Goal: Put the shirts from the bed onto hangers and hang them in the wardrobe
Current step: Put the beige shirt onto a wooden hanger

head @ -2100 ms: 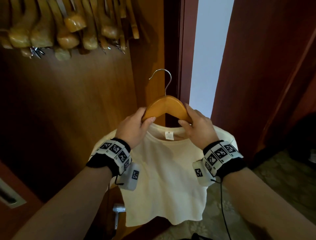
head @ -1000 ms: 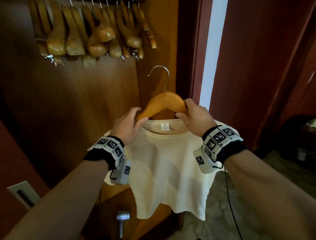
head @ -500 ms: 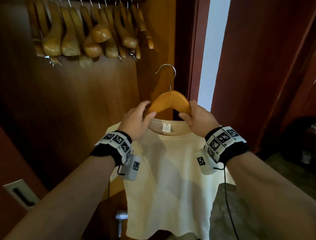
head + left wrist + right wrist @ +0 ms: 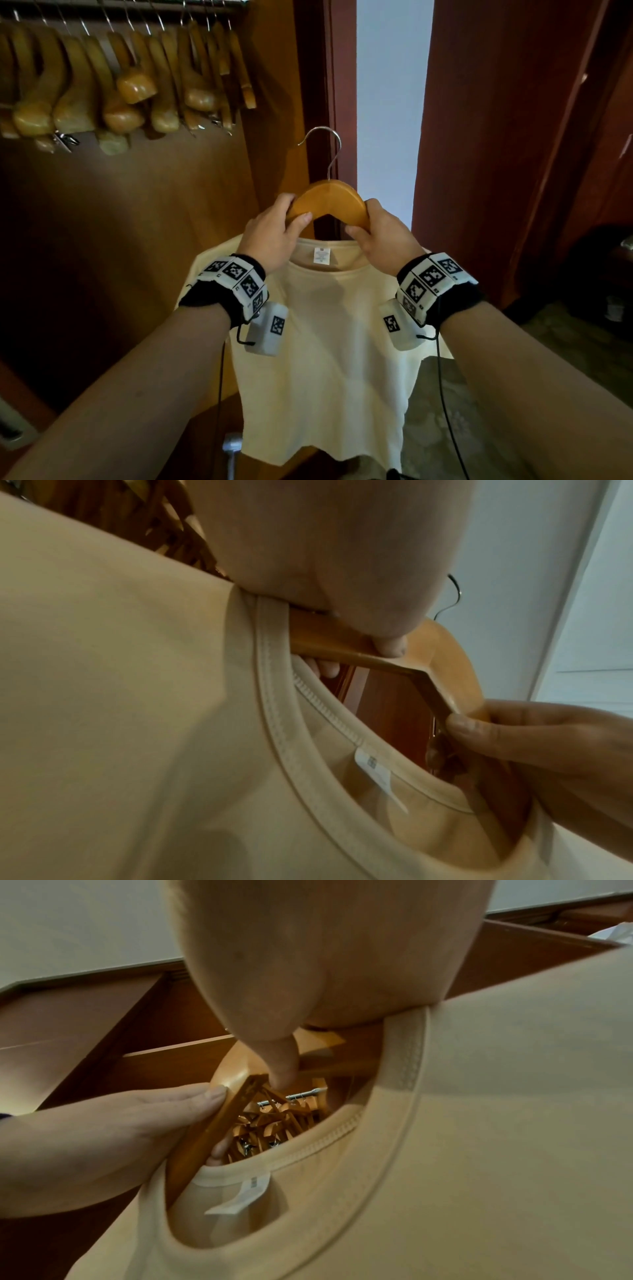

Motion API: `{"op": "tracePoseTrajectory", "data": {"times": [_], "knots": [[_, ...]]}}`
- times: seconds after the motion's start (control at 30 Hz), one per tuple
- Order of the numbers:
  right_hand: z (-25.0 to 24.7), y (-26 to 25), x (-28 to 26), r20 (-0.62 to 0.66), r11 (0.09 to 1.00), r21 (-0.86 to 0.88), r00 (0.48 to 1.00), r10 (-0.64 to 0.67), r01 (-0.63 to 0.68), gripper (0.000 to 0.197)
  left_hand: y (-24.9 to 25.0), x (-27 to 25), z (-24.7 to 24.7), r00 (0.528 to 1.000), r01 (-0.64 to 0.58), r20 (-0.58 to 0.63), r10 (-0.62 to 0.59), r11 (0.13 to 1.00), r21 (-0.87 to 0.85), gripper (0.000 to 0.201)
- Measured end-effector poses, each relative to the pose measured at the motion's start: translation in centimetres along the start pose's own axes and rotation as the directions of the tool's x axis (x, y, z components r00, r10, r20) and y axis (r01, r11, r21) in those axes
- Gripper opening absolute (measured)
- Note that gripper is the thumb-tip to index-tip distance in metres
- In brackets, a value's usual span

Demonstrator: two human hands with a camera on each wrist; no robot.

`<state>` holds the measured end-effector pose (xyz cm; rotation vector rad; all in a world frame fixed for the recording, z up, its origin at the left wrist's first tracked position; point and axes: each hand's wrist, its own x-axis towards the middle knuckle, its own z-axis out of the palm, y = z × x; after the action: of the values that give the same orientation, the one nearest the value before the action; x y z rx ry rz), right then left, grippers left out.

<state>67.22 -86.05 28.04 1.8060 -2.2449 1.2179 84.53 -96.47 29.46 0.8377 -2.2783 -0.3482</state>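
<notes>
1. Wooden hanger (image 4: 327, 202) sits at the centre of my head view, its metal hook (image 4: 323, 150) standing up at 12 o'clock from the wood.
2. My left hand (image 4: 270, 236) grips the hanger's left shoulder, thumb on the near face and fingers (image 4: 325, 666) curled round the back.
3. My right hand (image 4: 383, 240) grips the right shoulder the same way, thumb pressed on the lower edge; the left wrist view shows that thumb (image 4: 469, 729) against the wood.
4. Cream shirt (image 4: 329, 359) hangs from the hanger at 6 o'clock, front panel flat toward me, both hanger arms running inside the collar (image 4: 274, 723).
5. A white label (image 4: 322, 255) shows inside the back of the neck, just below the hanger's middle.
6. At 10 o'clock, a row of bare wooden hangers (image 4: 120, 78) hangs from the rail (image 4: 212, 7) in the wardrobe (image 4: 120, 240); my hanger is well below the rail and not hooked on it.
7. The right wrist view looks through the neck opening at that row (image 4: 274, 1123) and the rail.
8. At 1 o'clock a pale gap (image 4: 390, 102) stands between the wardrobe's edge and a dark red door (image 4: 507, 137).
9. At 5 o'clock, patterned floor (image 4: 565, 359) shows beneath my right forearm.
10. Marker bands (image 4: 236, 277) wrap both wrists.
</notes>
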Motion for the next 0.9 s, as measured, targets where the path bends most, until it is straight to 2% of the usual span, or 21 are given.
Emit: {"op": "tracePoseTrajectory", "data": {"times": [0.37,0.43,0.47,0.57,0.63,0.77,0.83,0.9], "knots": [[-2.8,5.4,0.4,0.039,1.0,-0.009,0.999,-0.021,0.021,0.024,2.5,2.5,1.1,1.0,0.016,-0.023,-0.016,1.0,-0.019,0.015],[-3.3,5.4,0.9,0.032,0.999,0.022,0.998,-0.045,0.044,0.019,2.8,2.9,1.1,0.999,0.039,-0.034,-0.041,0.998,-0.049,0.025],[-3.6,5.5,1.2,0.026,0.998,0.039,0.999,-0.048,0.047,0.016,3.0,3.2,1.1,0.996,0.061,-0.059,-0.065,0.997,-0.055,0.036],[-3.6,5.2,1.9,-0.017,0.997,0.062,0.999,-0.05,0.051,0.015,4.5,3.5,1.3,0.975,0.121,-0.199,-0.104,0.99,0.075,0.068],[-3.3,5.0,2.2,-0.046,0.998,0.042,0.998,-0.044,0.046,0.015,5.9,3.4,1.7,0.973,0.13,-0.204,-0.11,0.987,0.09,0.077],[-2.8,4.8,2.6,-0.072,0.999,0.013,0.997,-0.036,0.037,0.016,7.3,3.6,2.9,0.973,0.15,-0.178,-0.149,0.989,-0.008,0.081],[-2.5,4.5,2.7,-0.08,0.999,-0.017,0.995,-0.053,0.052,0.014,7.4,4.2,3.6,0.972,0.166,-0.143,-0.189,0.973,-0.159,0.086],[-2.3,4.3,2.9,-0.081,0.999,-0.011,0.996,-0.039,0.038,0.013,7.3,5.0,4.4,0.963,0.2,-0.095,-0.25,0.907,-0.37,0.091]]}}
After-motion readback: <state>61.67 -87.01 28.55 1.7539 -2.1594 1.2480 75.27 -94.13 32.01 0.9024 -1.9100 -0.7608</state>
